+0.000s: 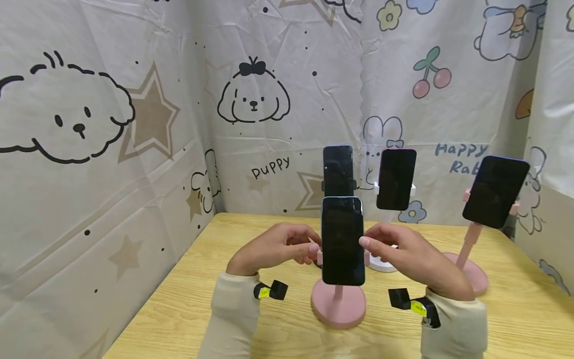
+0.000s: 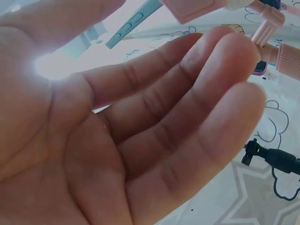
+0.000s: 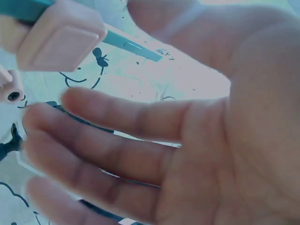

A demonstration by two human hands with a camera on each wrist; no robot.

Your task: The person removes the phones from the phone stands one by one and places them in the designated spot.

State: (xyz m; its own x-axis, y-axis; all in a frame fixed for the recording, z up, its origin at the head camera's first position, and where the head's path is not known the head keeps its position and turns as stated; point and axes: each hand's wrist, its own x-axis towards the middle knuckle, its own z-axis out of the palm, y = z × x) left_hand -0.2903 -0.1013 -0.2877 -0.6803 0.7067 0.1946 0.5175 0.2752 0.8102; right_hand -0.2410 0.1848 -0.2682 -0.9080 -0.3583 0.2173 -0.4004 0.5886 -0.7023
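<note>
A phone (image 1: 343,239) with a dark screen sits upright in the clamp of a pink phone stand (image 1: 339,309) at the front of the table. My left hand (image 1: 274,247) is at the phone's left side, near the clamp arm (image 1: 320,258). On the other side, my right hand (image 1: 405,252) has its thumb tip overlapping the phone's right edge in the head view. Both wrist views show loosely bent fingers with nothing in the palms. The pink clamp (image 2: 194,7) and the phone's teal edge (image 2: 133,23) appear beyond the left fingers, and the clamp's other arm (image 3: 65,42) beyond the right ones.
Behind stand three more phones in holders: one (image 1: 338,169) directly behind, one (image 1: 396,179) on a white stand, and one (image 1: 495,192) on a pink stand at right. The wooden table (image 1: 179,304) is enclosed by printed cloth (image 1: 269,164).
</note>
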